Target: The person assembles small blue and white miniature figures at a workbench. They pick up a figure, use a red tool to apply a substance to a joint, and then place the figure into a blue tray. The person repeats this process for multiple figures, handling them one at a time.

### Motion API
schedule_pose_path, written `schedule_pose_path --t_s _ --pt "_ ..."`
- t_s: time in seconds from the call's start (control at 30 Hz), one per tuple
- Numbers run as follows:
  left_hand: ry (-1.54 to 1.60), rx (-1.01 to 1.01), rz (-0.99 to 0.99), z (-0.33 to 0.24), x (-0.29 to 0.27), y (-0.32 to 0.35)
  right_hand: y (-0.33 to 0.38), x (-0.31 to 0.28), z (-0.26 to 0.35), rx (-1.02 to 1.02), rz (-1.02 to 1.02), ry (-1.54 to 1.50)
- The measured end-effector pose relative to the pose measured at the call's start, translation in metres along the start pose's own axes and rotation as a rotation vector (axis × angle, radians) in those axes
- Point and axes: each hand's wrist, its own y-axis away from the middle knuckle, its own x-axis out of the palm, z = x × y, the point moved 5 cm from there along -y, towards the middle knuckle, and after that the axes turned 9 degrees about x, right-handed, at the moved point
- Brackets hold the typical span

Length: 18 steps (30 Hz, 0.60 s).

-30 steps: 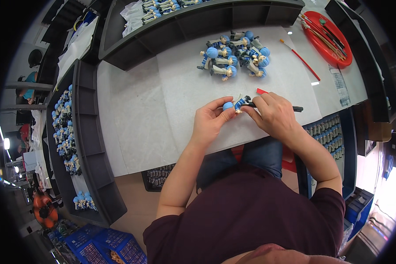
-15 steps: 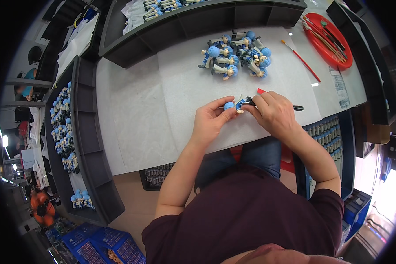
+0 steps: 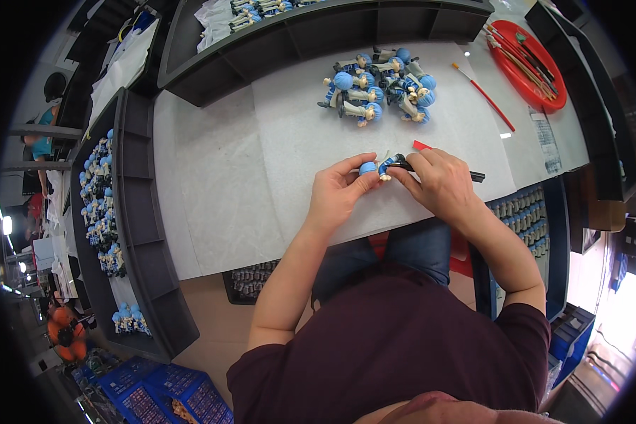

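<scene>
A small figurine (image 3: 384,169) with a blue head and blue-and-white clothes lies sideways between my hands, just above the white sheet on the table. My left hand (image 3: 337,192) pinches it by the head between thumb and fingers. My right hand (image 3: 442,184) is closed around a slim black pen (image 3: 478,177), whose rear end sticks out to the right. The pen's front end meets the figurine near its legs, where my fingers partly hide the contact. Beyond my hands, a pile of similar figurines (image 3: 360,97) lies on the sheet.
A red-handled brush (image 3: 484,95) lies right of the pile, near a red oval tray (image 3: 500,58) of brushes. Dark grey trays stand at the far edge (image 3: 290,53) and left (image 3: 145,205), both with figurines. A small red piece (image 3: 421,145) lies beyond my right hand.
My hands keep almost the same place and grip; the pen's rear end has dipped slightly toward me. At the far left, a person in turquoise has shifted a little.
</scene>
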Motion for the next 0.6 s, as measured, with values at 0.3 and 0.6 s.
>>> schedule_pose_path --t_s 0.3,0.6 --pt "0.010 0.010 0.005 0.0013 -0.0005 -0.0003 0.0008 0.0015 -0.0019 0.041 0.034 -0.023" --pt "0.010 0.003 0.001 -0.0011 0.0012 0.0003 0.0016 0.0029 -0.0028 0.075 0.058 -0.017"
